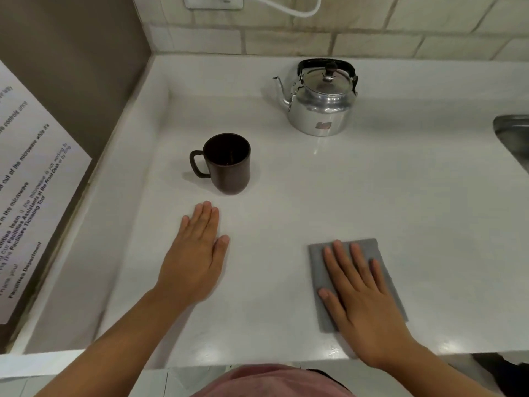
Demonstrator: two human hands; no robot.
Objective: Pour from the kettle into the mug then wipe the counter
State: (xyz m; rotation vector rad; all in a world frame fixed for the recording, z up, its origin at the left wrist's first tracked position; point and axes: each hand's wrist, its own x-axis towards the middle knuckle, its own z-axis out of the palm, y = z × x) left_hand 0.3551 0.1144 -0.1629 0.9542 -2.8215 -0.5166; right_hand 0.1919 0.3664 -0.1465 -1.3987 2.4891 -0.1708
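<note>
A shiny metal kettle (pixel 320 104) with a black handle stands at the back of the white counter (pixel 315 190), spout pointing left. A dark brown mug (pixel 227 164) sits upright left of centre, its handle to the left. My left hand (pixel 194 259) lies flat on the bare counter just in front of the mug, fingers together, holding nothing. My right hand (pixel 360 293) rests flat, fingers spread, on a folded grey cloth (pixel 319 262) near the front edge.
A steel sink (pixel 515 138) rim shows at the right edge. A wall panel with a printed paper notice (pixel 31 179) borders the left. A tiled backsplash with a socket and white cable (pixel 286 7) runs behind.
</note>
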